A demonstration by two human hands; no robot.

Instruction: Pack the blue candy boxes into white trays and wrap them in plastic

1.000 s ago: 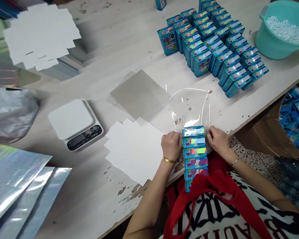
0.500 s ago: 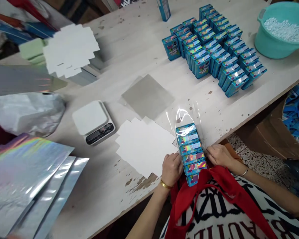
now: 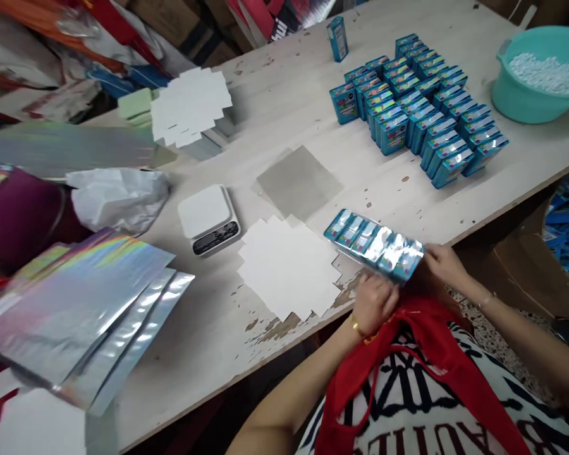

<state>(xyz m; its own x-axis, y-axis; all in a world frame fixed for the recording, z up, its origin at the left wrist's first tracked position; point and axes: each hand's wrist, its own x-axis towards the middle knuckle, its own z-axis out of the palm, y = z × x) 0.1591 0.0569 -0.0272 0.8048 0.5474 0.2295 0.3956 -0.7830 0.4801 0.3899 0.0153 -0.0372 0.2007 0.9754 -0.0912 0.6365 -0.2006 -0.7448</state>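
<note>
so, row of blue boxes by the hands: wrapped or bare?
Looks wrapped: glare streaks across the row of blue boxes, off clear film. Sealed or not, cannot tell.

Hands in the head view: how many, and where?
2: left hand by the near edge of the wrapped pack, right hand by its right end. Others may be hidden.

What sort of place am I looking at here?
Probably a small packing workshop: a shiny plastic-wrapped row of small blue boxes, a flat white plastic scale, and a round turquoise plastic tub holding small whitish pieces.
</note>
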